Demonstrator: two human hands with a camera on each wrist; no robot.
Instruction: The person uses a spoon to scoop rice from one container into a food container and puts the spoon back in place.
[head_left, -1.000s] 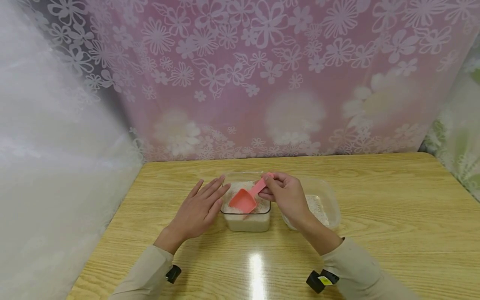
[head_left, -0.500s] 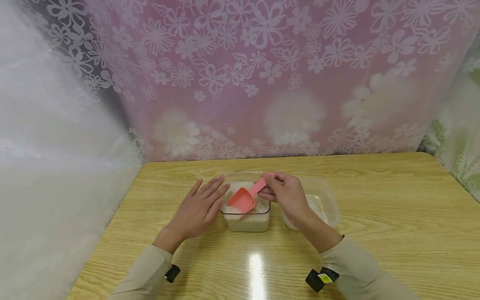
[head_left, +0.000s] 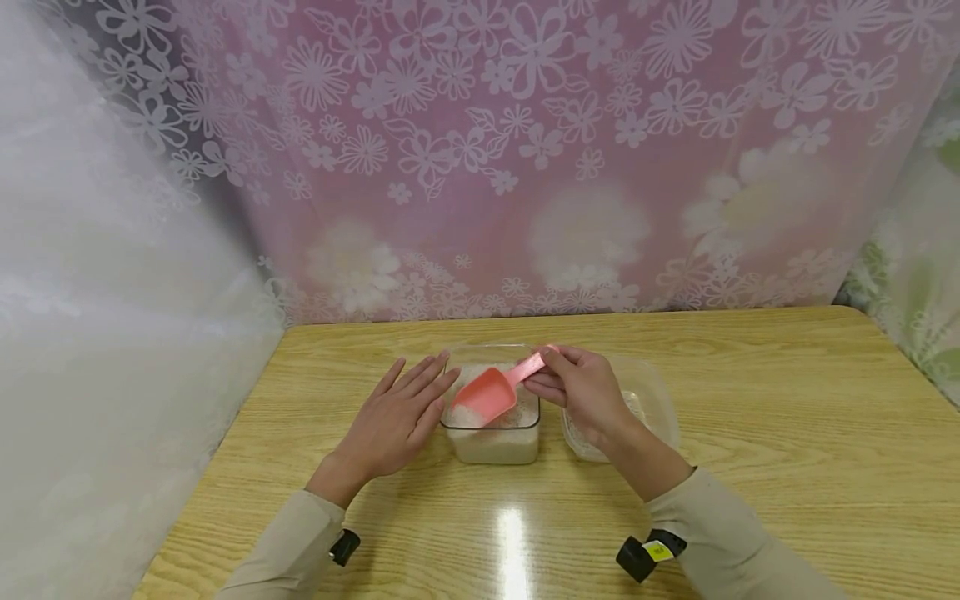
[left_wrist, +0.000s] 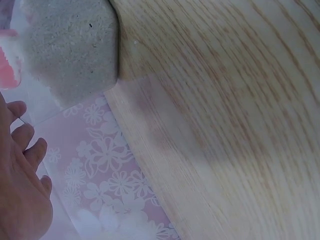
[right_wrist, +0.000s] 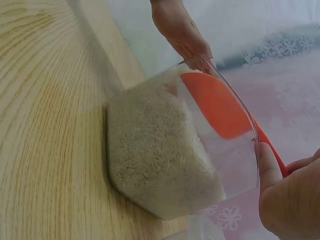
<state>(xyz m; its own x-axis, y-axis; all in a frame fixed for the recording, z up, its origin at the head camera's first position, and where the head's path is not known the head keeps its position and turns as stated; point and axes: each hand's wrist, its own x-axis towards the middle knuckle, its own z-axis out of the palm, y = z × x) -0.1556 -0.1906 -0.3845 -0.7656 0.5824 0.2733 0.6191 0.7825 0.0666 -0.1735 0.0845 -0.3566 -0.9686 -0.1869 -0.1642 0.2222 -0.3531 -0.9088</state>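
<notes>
My right hand [head_left: 588, 396] pinches the handle of a pink scoop [head_left: 491, 396]. The scoop's bowl tilts down to the left inside a clear square container [head_left: 495, 446], its front edge in the white rice [right_wrist: 155, 145]. Some rice lies at the lip of the bowl. My left hand [head_left: 396, 417] has its fingers stretched out, and the fingertips touch the container's left rim. In the right wrist view, the scoop's orange-looking bowl shows through the clear wall above the rice. Beneath my right forearm stands a second clear container [head_left: 663, 400], partly hidden, with a little rice at its bottom.
Both containers stand on a wood-grain table [head_left: 780, 433]. A pink curtain with white flowers [head_left: 570, 167] hangs behind the table's far edge. To the left is a whitish sheet [head_left: 112, 333]. A band with a black device sits on each sleeve.
My right hand has shifted slightly right and turned the scoop, so its bowl tips further left into the rice. Rice now shows at the bowl's lip. The left hand stays in place.
</notes>
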